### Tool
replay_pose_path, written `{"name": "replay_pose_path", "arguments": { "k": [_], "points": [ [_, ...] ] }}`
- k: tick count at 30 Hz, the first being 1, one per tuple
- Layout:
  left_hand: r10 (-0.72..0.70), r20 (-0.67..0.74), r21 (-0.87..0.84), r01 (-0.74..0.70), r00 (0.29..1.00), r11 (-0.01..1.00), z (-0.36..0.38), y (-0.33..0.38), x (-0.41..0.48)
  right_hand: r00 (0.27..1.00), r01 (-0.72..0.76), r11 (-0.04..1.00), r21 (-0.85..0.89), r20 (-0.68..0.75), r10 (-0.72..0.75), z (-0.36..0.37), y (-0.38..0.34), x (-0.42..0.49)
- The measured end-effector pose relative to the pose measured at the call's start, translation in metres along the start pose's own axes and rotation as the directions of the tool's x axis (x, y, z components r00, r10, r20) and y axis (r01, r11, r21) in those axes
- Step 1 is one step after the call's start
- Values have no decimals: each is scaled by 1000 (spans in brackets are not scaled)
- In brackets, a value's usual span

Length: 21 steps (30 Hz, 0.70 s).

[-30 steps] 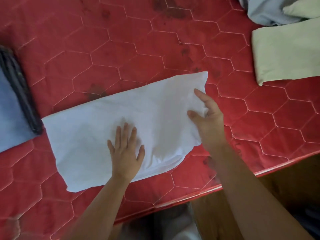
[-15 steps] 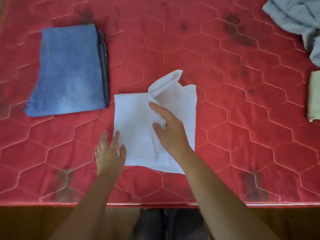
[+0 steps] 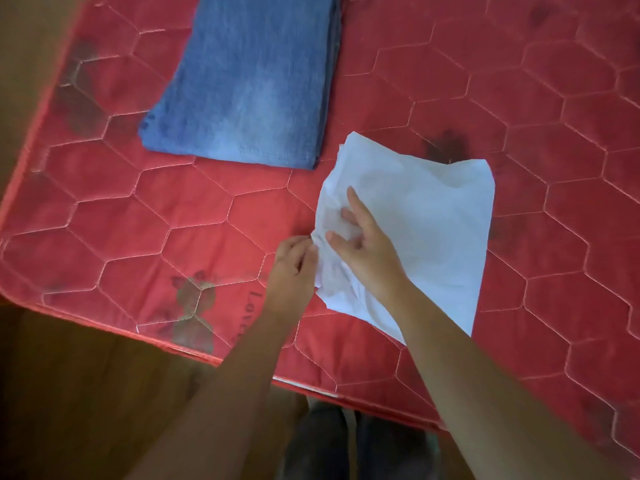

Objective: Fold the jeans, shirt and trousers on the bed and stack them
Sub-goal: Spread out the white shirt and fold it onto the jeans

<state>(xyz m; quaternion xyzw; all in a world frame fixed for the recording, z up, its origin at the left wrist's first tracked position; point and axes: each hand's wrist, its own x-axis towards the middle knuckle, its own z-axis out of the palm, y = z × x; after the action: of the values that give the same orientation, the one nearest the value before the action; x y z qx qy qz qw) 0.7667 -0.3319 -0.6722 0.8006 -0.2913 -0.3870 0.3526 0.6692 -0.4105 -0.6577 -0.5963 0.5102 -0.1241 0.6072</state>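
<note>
Since half a second ago, the folded white shirt is lying nearer the folded jeans, just right of them on the red mattress. Right hand is pressing its bunched left edge, fingers spread; left hand is pinching that edge.

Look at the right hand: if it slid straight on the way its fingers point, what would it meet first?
The right hand points up-left across the white shirt; past its edge, probably the folded jeans' near corner.
</note>
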Motion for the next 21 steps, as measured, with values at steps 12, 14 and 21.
{"name": "replay_pose_path", "arguments": {
  "k": [12, 14, 21],
  "points": [
    [-143, -12, 191, 143, 990, 971, 0, 0, 14, 845, 227, 574, -787, -133, -517, -39, 24, 6],
    [-91, 17, 252, 84, 996, 964, -1, -6, 16, 920, 176, 446, -877, -14, -391, -42, 30, 20],
    [-79, 12, 348, 69, 997, 935, -3, -14, 20, 975, 212, 385, -899, 166, -149, -44, 27, 86]
  ]
}}
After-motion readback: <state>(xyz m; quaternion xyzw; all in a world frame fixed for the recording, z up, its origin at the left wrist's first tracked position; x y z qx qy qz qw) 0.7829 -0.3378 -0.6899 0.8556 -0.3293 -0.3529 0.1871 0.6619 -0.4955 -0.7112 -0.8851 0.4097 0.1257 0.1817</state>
